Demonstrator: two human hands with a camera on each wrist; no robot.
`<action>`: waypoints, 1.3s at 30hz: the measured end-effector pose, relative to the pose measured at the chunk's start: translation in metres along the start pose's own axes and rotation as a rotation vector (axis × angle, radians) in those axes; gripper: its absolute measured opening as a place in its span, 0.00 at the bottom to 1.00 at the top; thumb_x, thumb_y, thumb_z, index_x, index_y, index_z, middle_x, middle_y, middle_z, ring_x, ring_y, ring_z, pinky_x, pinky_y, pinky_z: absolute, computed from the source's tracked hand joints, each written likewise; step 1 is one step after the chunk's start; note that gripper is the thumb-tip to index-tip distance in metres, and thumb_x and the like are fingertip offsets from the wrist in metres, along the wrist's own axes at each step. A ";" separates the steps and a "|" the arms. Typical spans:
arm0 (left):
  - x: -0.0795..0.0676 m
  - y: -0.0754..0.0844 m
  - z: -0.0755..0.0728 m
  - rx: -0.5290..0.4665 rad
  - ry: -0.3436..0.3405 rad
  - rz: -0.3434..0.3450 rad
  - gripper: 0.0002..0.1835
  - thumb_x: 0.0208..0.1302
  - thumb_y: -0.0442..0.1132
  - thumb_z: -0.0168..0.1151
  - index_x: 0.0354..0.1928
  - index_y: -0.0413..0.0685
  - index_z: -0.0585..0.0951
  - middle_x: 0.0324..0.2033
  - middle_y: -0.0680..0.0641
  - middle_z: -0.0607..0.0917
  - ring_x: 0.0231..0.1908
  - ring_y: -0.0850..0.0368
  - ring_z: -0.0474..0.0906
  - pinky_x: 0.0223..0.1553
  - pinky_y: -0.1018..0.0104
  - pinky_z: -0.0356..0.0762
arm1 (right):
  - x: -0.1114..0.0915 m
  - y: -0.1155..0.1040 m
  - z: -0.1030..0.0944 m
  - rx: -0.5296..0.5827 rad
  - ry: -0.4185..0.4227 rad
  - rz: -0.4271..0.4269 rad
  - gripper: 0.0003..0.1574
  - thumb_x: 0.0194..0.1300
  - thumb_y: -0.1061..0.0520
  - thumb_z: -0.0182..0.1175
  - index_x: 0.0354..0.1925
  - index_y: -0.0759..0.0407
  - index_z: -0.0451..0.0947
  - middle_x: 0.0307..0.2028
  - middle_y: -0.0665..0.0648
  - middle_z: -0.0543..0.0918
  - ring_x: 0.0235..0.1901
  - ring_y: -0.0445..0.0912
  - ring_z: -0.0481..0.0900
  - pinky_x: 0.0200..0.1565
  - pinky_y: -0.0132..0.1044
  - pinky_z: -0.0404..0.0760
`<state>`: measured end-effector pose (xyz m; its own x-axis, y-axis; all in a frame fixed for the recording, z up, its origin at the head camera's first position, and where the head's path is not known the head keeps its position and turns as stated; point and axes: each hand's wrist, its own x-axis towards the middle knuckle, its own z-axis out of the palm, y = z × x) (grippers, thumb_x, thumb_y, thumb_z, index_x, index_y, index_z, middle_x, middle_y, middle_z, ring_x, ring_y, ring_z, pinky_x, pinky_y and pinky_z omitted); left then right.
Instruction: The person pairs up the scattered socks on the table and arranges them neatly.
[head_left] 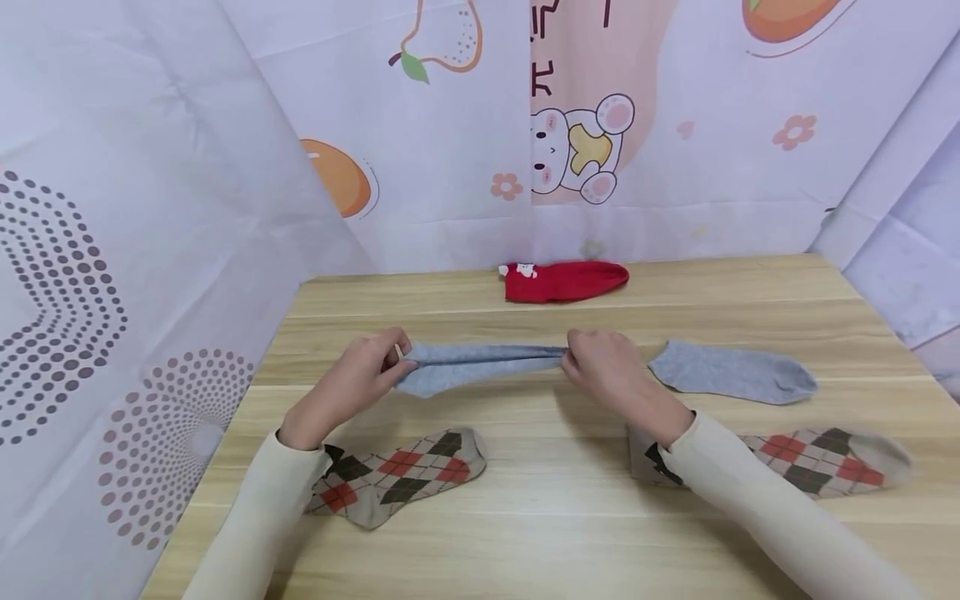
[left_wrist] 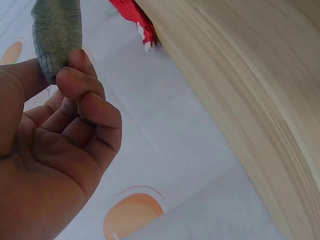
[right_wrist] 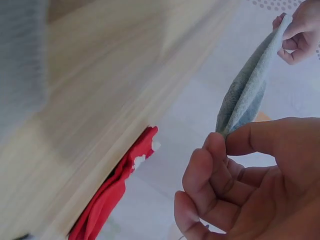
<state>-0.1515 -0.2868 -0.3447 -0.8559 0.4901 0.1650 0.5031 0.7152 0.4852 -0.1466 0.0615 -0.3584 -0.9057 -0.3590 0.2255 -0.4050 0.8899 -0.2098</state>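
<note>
Head view: see grey knit sock [head_left: 480, 363] stretched long and thin above wood-grain table [head_left: 540, 533], creased lengthwise — one end pinched by left hand [head_left: 347, 382], other by right hand [head_left: 609, 368]. Note second grey sock [head_left: 735, 372], smooth, round-toed, lying flat just beside right hand. Add left argyle sock [head_left: 420, 477] and right argyle sock [head_left: 832, 460], diamond-patterned, nearer, both partly behind sleeves; red cloth piece [head_left: 570, 283], tapered, at back edge.

Left wrist: see fuzzy sock end pinched between thumb and fingertips, remaining fingers curled.

Right wrist: see narrow fold running from hand to hand — near end nipped at right thumb and fingertip.
</note>
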 end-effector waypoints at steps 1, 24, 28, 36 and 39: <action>0.000 0.002 0.001 -0.001 0.001 0.007 0.06 0.69 0.37 0.64 0.39 0.46 0.76 0.15 0.56 0.72 0.15 0.64 0.64 0.20 0.68 0.67 | -0.003 0.002 -0.002 0.001 0.000 -0.004 0.19 0.61 0.65 0.52 0.17 0.54 0.60 0.12 0.48 0.58 0.16 0.42 0.55 0.19 0.36 0.59; 0.008 0.045 0.040 -0.019 -0.049 0.158 0.08 0.65 0.34 0.67 0.39 0.44 0.75 0.17 0.59 0.74 0.17 0.69 0.65 0.19 0.73 0.71 | -0.066 0.038 -0.024 0.011 0.077 -0.001 0.19 0.61 0.64 0.53 0.18 0.52 0.60 0.12 0.46 0.56 0.14 0.39 0.53 0.18 0.33 0.55; 0.011 0.053 0.048 -0.006 -0.069 0.183 0.08 0.66 0.35 0.66 0.39 0.44 0.75 0.17 0.59 0.72 0.17 0.70 0.64 0.19 0.75 0.70 | -0.074 0.043 -0.024 -0.012 0.082 -0.022 0.19 0.62 0.64 0.54 0.18 0.52 0.61 0.11 0.46 0.57 0.14 0.39 0.54 0.17 0.33 0.55; 0.018 0.066 0.063 0.029 -0.116 0.230 0.08 0.69 0.37 0.64 0.39 0.47 0.73 0.15 0.59 0.68 0.16 0.71 0.61 0.18 0.75 0.67 | -0.080 0.047 -0.023 -0.039 0.044 -0.041 0.17 0.63 0.63 0.55 0.20 0.53 0.64 0.12 0.46 0.60 0.14 0.40 0.59 0.17 0.33 0.59; 0.021 0.069 0.068 0.049 -0.121 0.247 0.08 0.69 0.37 0.64 0.38 0.46 0.73 0.15 0.59 0.68 0.16 0.70 0.61 0.18 0.75 0.67 | -0.081 0.047 -0.023 -0.033 0.017 -0.040 0.18 0.63 0.64 0.57 0.19 0.53 0.65 0.12 0.47 0.61 0.14 0.40 0.59 0.17 0.33 0.60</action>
<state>-0.1270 -0.1937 -0.3659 -0.6878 0.7062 0.1678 0.7022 0.5887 0.4004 -0.0898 0.1391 -0.3646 -0.8866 -0.3895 0.2496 -0.4359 0.8841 -0.1685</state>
